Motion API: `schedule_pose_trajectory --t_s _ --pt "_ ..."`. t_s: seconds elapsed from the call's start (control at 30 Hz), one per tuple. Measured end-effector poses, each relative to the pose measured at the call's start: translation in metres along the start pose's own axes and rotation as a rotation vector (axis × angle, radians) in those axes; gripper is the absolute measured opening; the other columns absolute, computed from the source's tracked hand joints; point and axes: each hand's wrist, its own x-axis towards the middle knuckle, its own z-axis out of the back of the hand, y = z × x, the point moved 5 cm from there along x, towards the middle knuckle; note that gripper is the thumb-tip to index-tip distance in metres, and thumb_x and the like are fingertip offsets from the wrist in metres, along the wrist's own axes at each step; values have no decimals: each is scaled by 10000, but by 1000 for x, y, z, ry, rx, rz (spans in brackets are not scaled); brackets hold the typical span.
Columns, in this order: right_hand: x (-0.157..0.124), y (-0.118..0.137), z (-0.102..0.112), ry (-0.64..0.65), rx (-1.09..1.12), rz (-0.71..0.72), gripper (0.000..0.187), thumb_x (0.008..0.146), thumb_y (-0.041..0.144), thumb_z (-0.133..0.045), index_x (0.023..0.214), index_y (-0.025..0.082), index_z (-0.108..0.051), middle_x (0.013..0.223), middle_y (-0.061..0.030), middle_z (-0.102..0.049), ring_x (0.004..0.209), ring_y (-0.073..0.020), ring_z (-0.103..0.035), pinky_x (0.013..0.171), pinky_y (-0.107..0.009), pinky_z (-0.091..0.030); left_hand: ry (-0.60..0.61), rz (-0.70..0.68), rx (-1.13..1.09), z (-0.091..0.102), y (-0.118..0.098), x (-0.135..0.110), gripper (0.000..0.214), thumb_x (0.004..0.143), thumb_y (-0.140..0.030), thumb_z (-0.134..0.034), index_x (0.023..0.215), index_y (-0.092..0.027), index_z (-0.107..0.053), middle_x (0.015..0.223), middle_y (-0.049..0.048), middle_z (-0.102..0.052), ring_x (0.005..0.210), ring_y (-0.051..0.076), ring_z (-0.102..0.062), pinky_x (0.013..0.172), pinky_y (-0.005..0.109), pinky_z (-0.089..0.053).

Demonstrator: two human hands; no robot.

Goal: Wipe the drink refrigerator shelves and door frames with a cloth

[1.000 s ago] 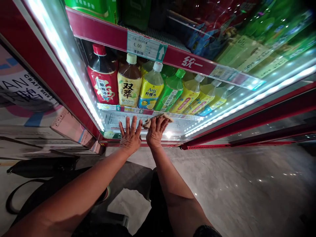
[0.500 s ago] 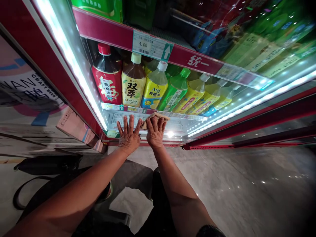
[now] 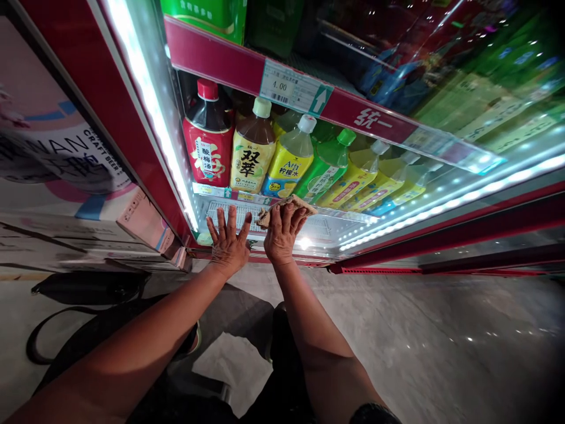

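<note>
Beneath the row of bottles [image 3: 329,168], at the lower front of a lit drinks cooler [image 3: 70,59]: one tan cloth [image 3: 302,205], crumpled, lay under the right hand [image 3: 279,238], whose fingers were bent over it and slightly parted. Left hand [image 3: 227,250]: fingers fanned wide, grasping nothing, below the row's left end; whether the palm made contact could not be told. Change noted: against the row, both hands had shifted leftward over the last second, the left one farther; the cloth consequently sat below the row's white-capped yellow bottle [image 3: 289,162], its hold unaltered. Surface: pale and brightly lit, a wire rack [image 3: 214,211] showing below the row. Room: a price label [image 3: 282,85] stood above the row, cartons [image 3: 145,218] to its left, a grey floor [image 3: 388,324] below.
</note>
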Motion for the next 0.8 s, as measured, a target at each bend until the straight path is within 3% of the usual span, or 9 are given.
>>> schedule_pose_trajectory --t_s 0.1,0.2,0.37,0.5,0.6,0.8 --pt "-1 13 -1 53 12 110 616 884 153 -539 1481 298 -583 1654 -41 -428 1616 -278 132 1289 -641 14 -20 -28 -23 1 1 0 990 773 -139 -727 1642 -260 -269 1704 101 204 1538 424 218 1214 775 28" --pt "-3 18 1 44 8 204 620 875 130 -529 1449 349 -610 1610 6 -497 1622 -229 107 1308 -571 27 -39 -46 11 3 6 -2 995 814 -150 -690 1661 -260 -179 1706 121 187 1560 408 172 1219 771 16" --pt "8 11 3 29 -14 33 637 889 135 -534 1506 295 -553 1687 -52 -364 1618 -313 110 1272 -685 -19 -41 -2 40 6 16 -4 1006 791 -127 -704 1655 -268 -210 1710 117 186 1529 420 243 1205 791 6" --pt "6 29 0 14 39 134 665 849 111 -554 1488 296 -573 1686 -35 -371 1616 -284 134 1289 -630 8 -11 4 18 7 21 -5 958 803 -154 -711 1642 -269 -264 1726 118 129 1534 409 236 1209 786 4" --pt "6 36 2 15 69 210 671 831 102 -565 1468 309 -591 1672 -10 -400 1622 -251 110 1303 -570 30 -17 -20 35 9 24 -6 964 819 -151 -691 1653 -253 -218 1712 135 163 1549 405 200 1209 781 17" --pt "17 34 2 3 8 91 634 879 125 -546 1483 313 -577 1677 -29 -388 1615 -277 139 1282 -645 37 -11 39 76 12 35 -6 968 781 -136 -728 1632 -285 -292 1687 110 245 1515 432 257 1202 796 -22"
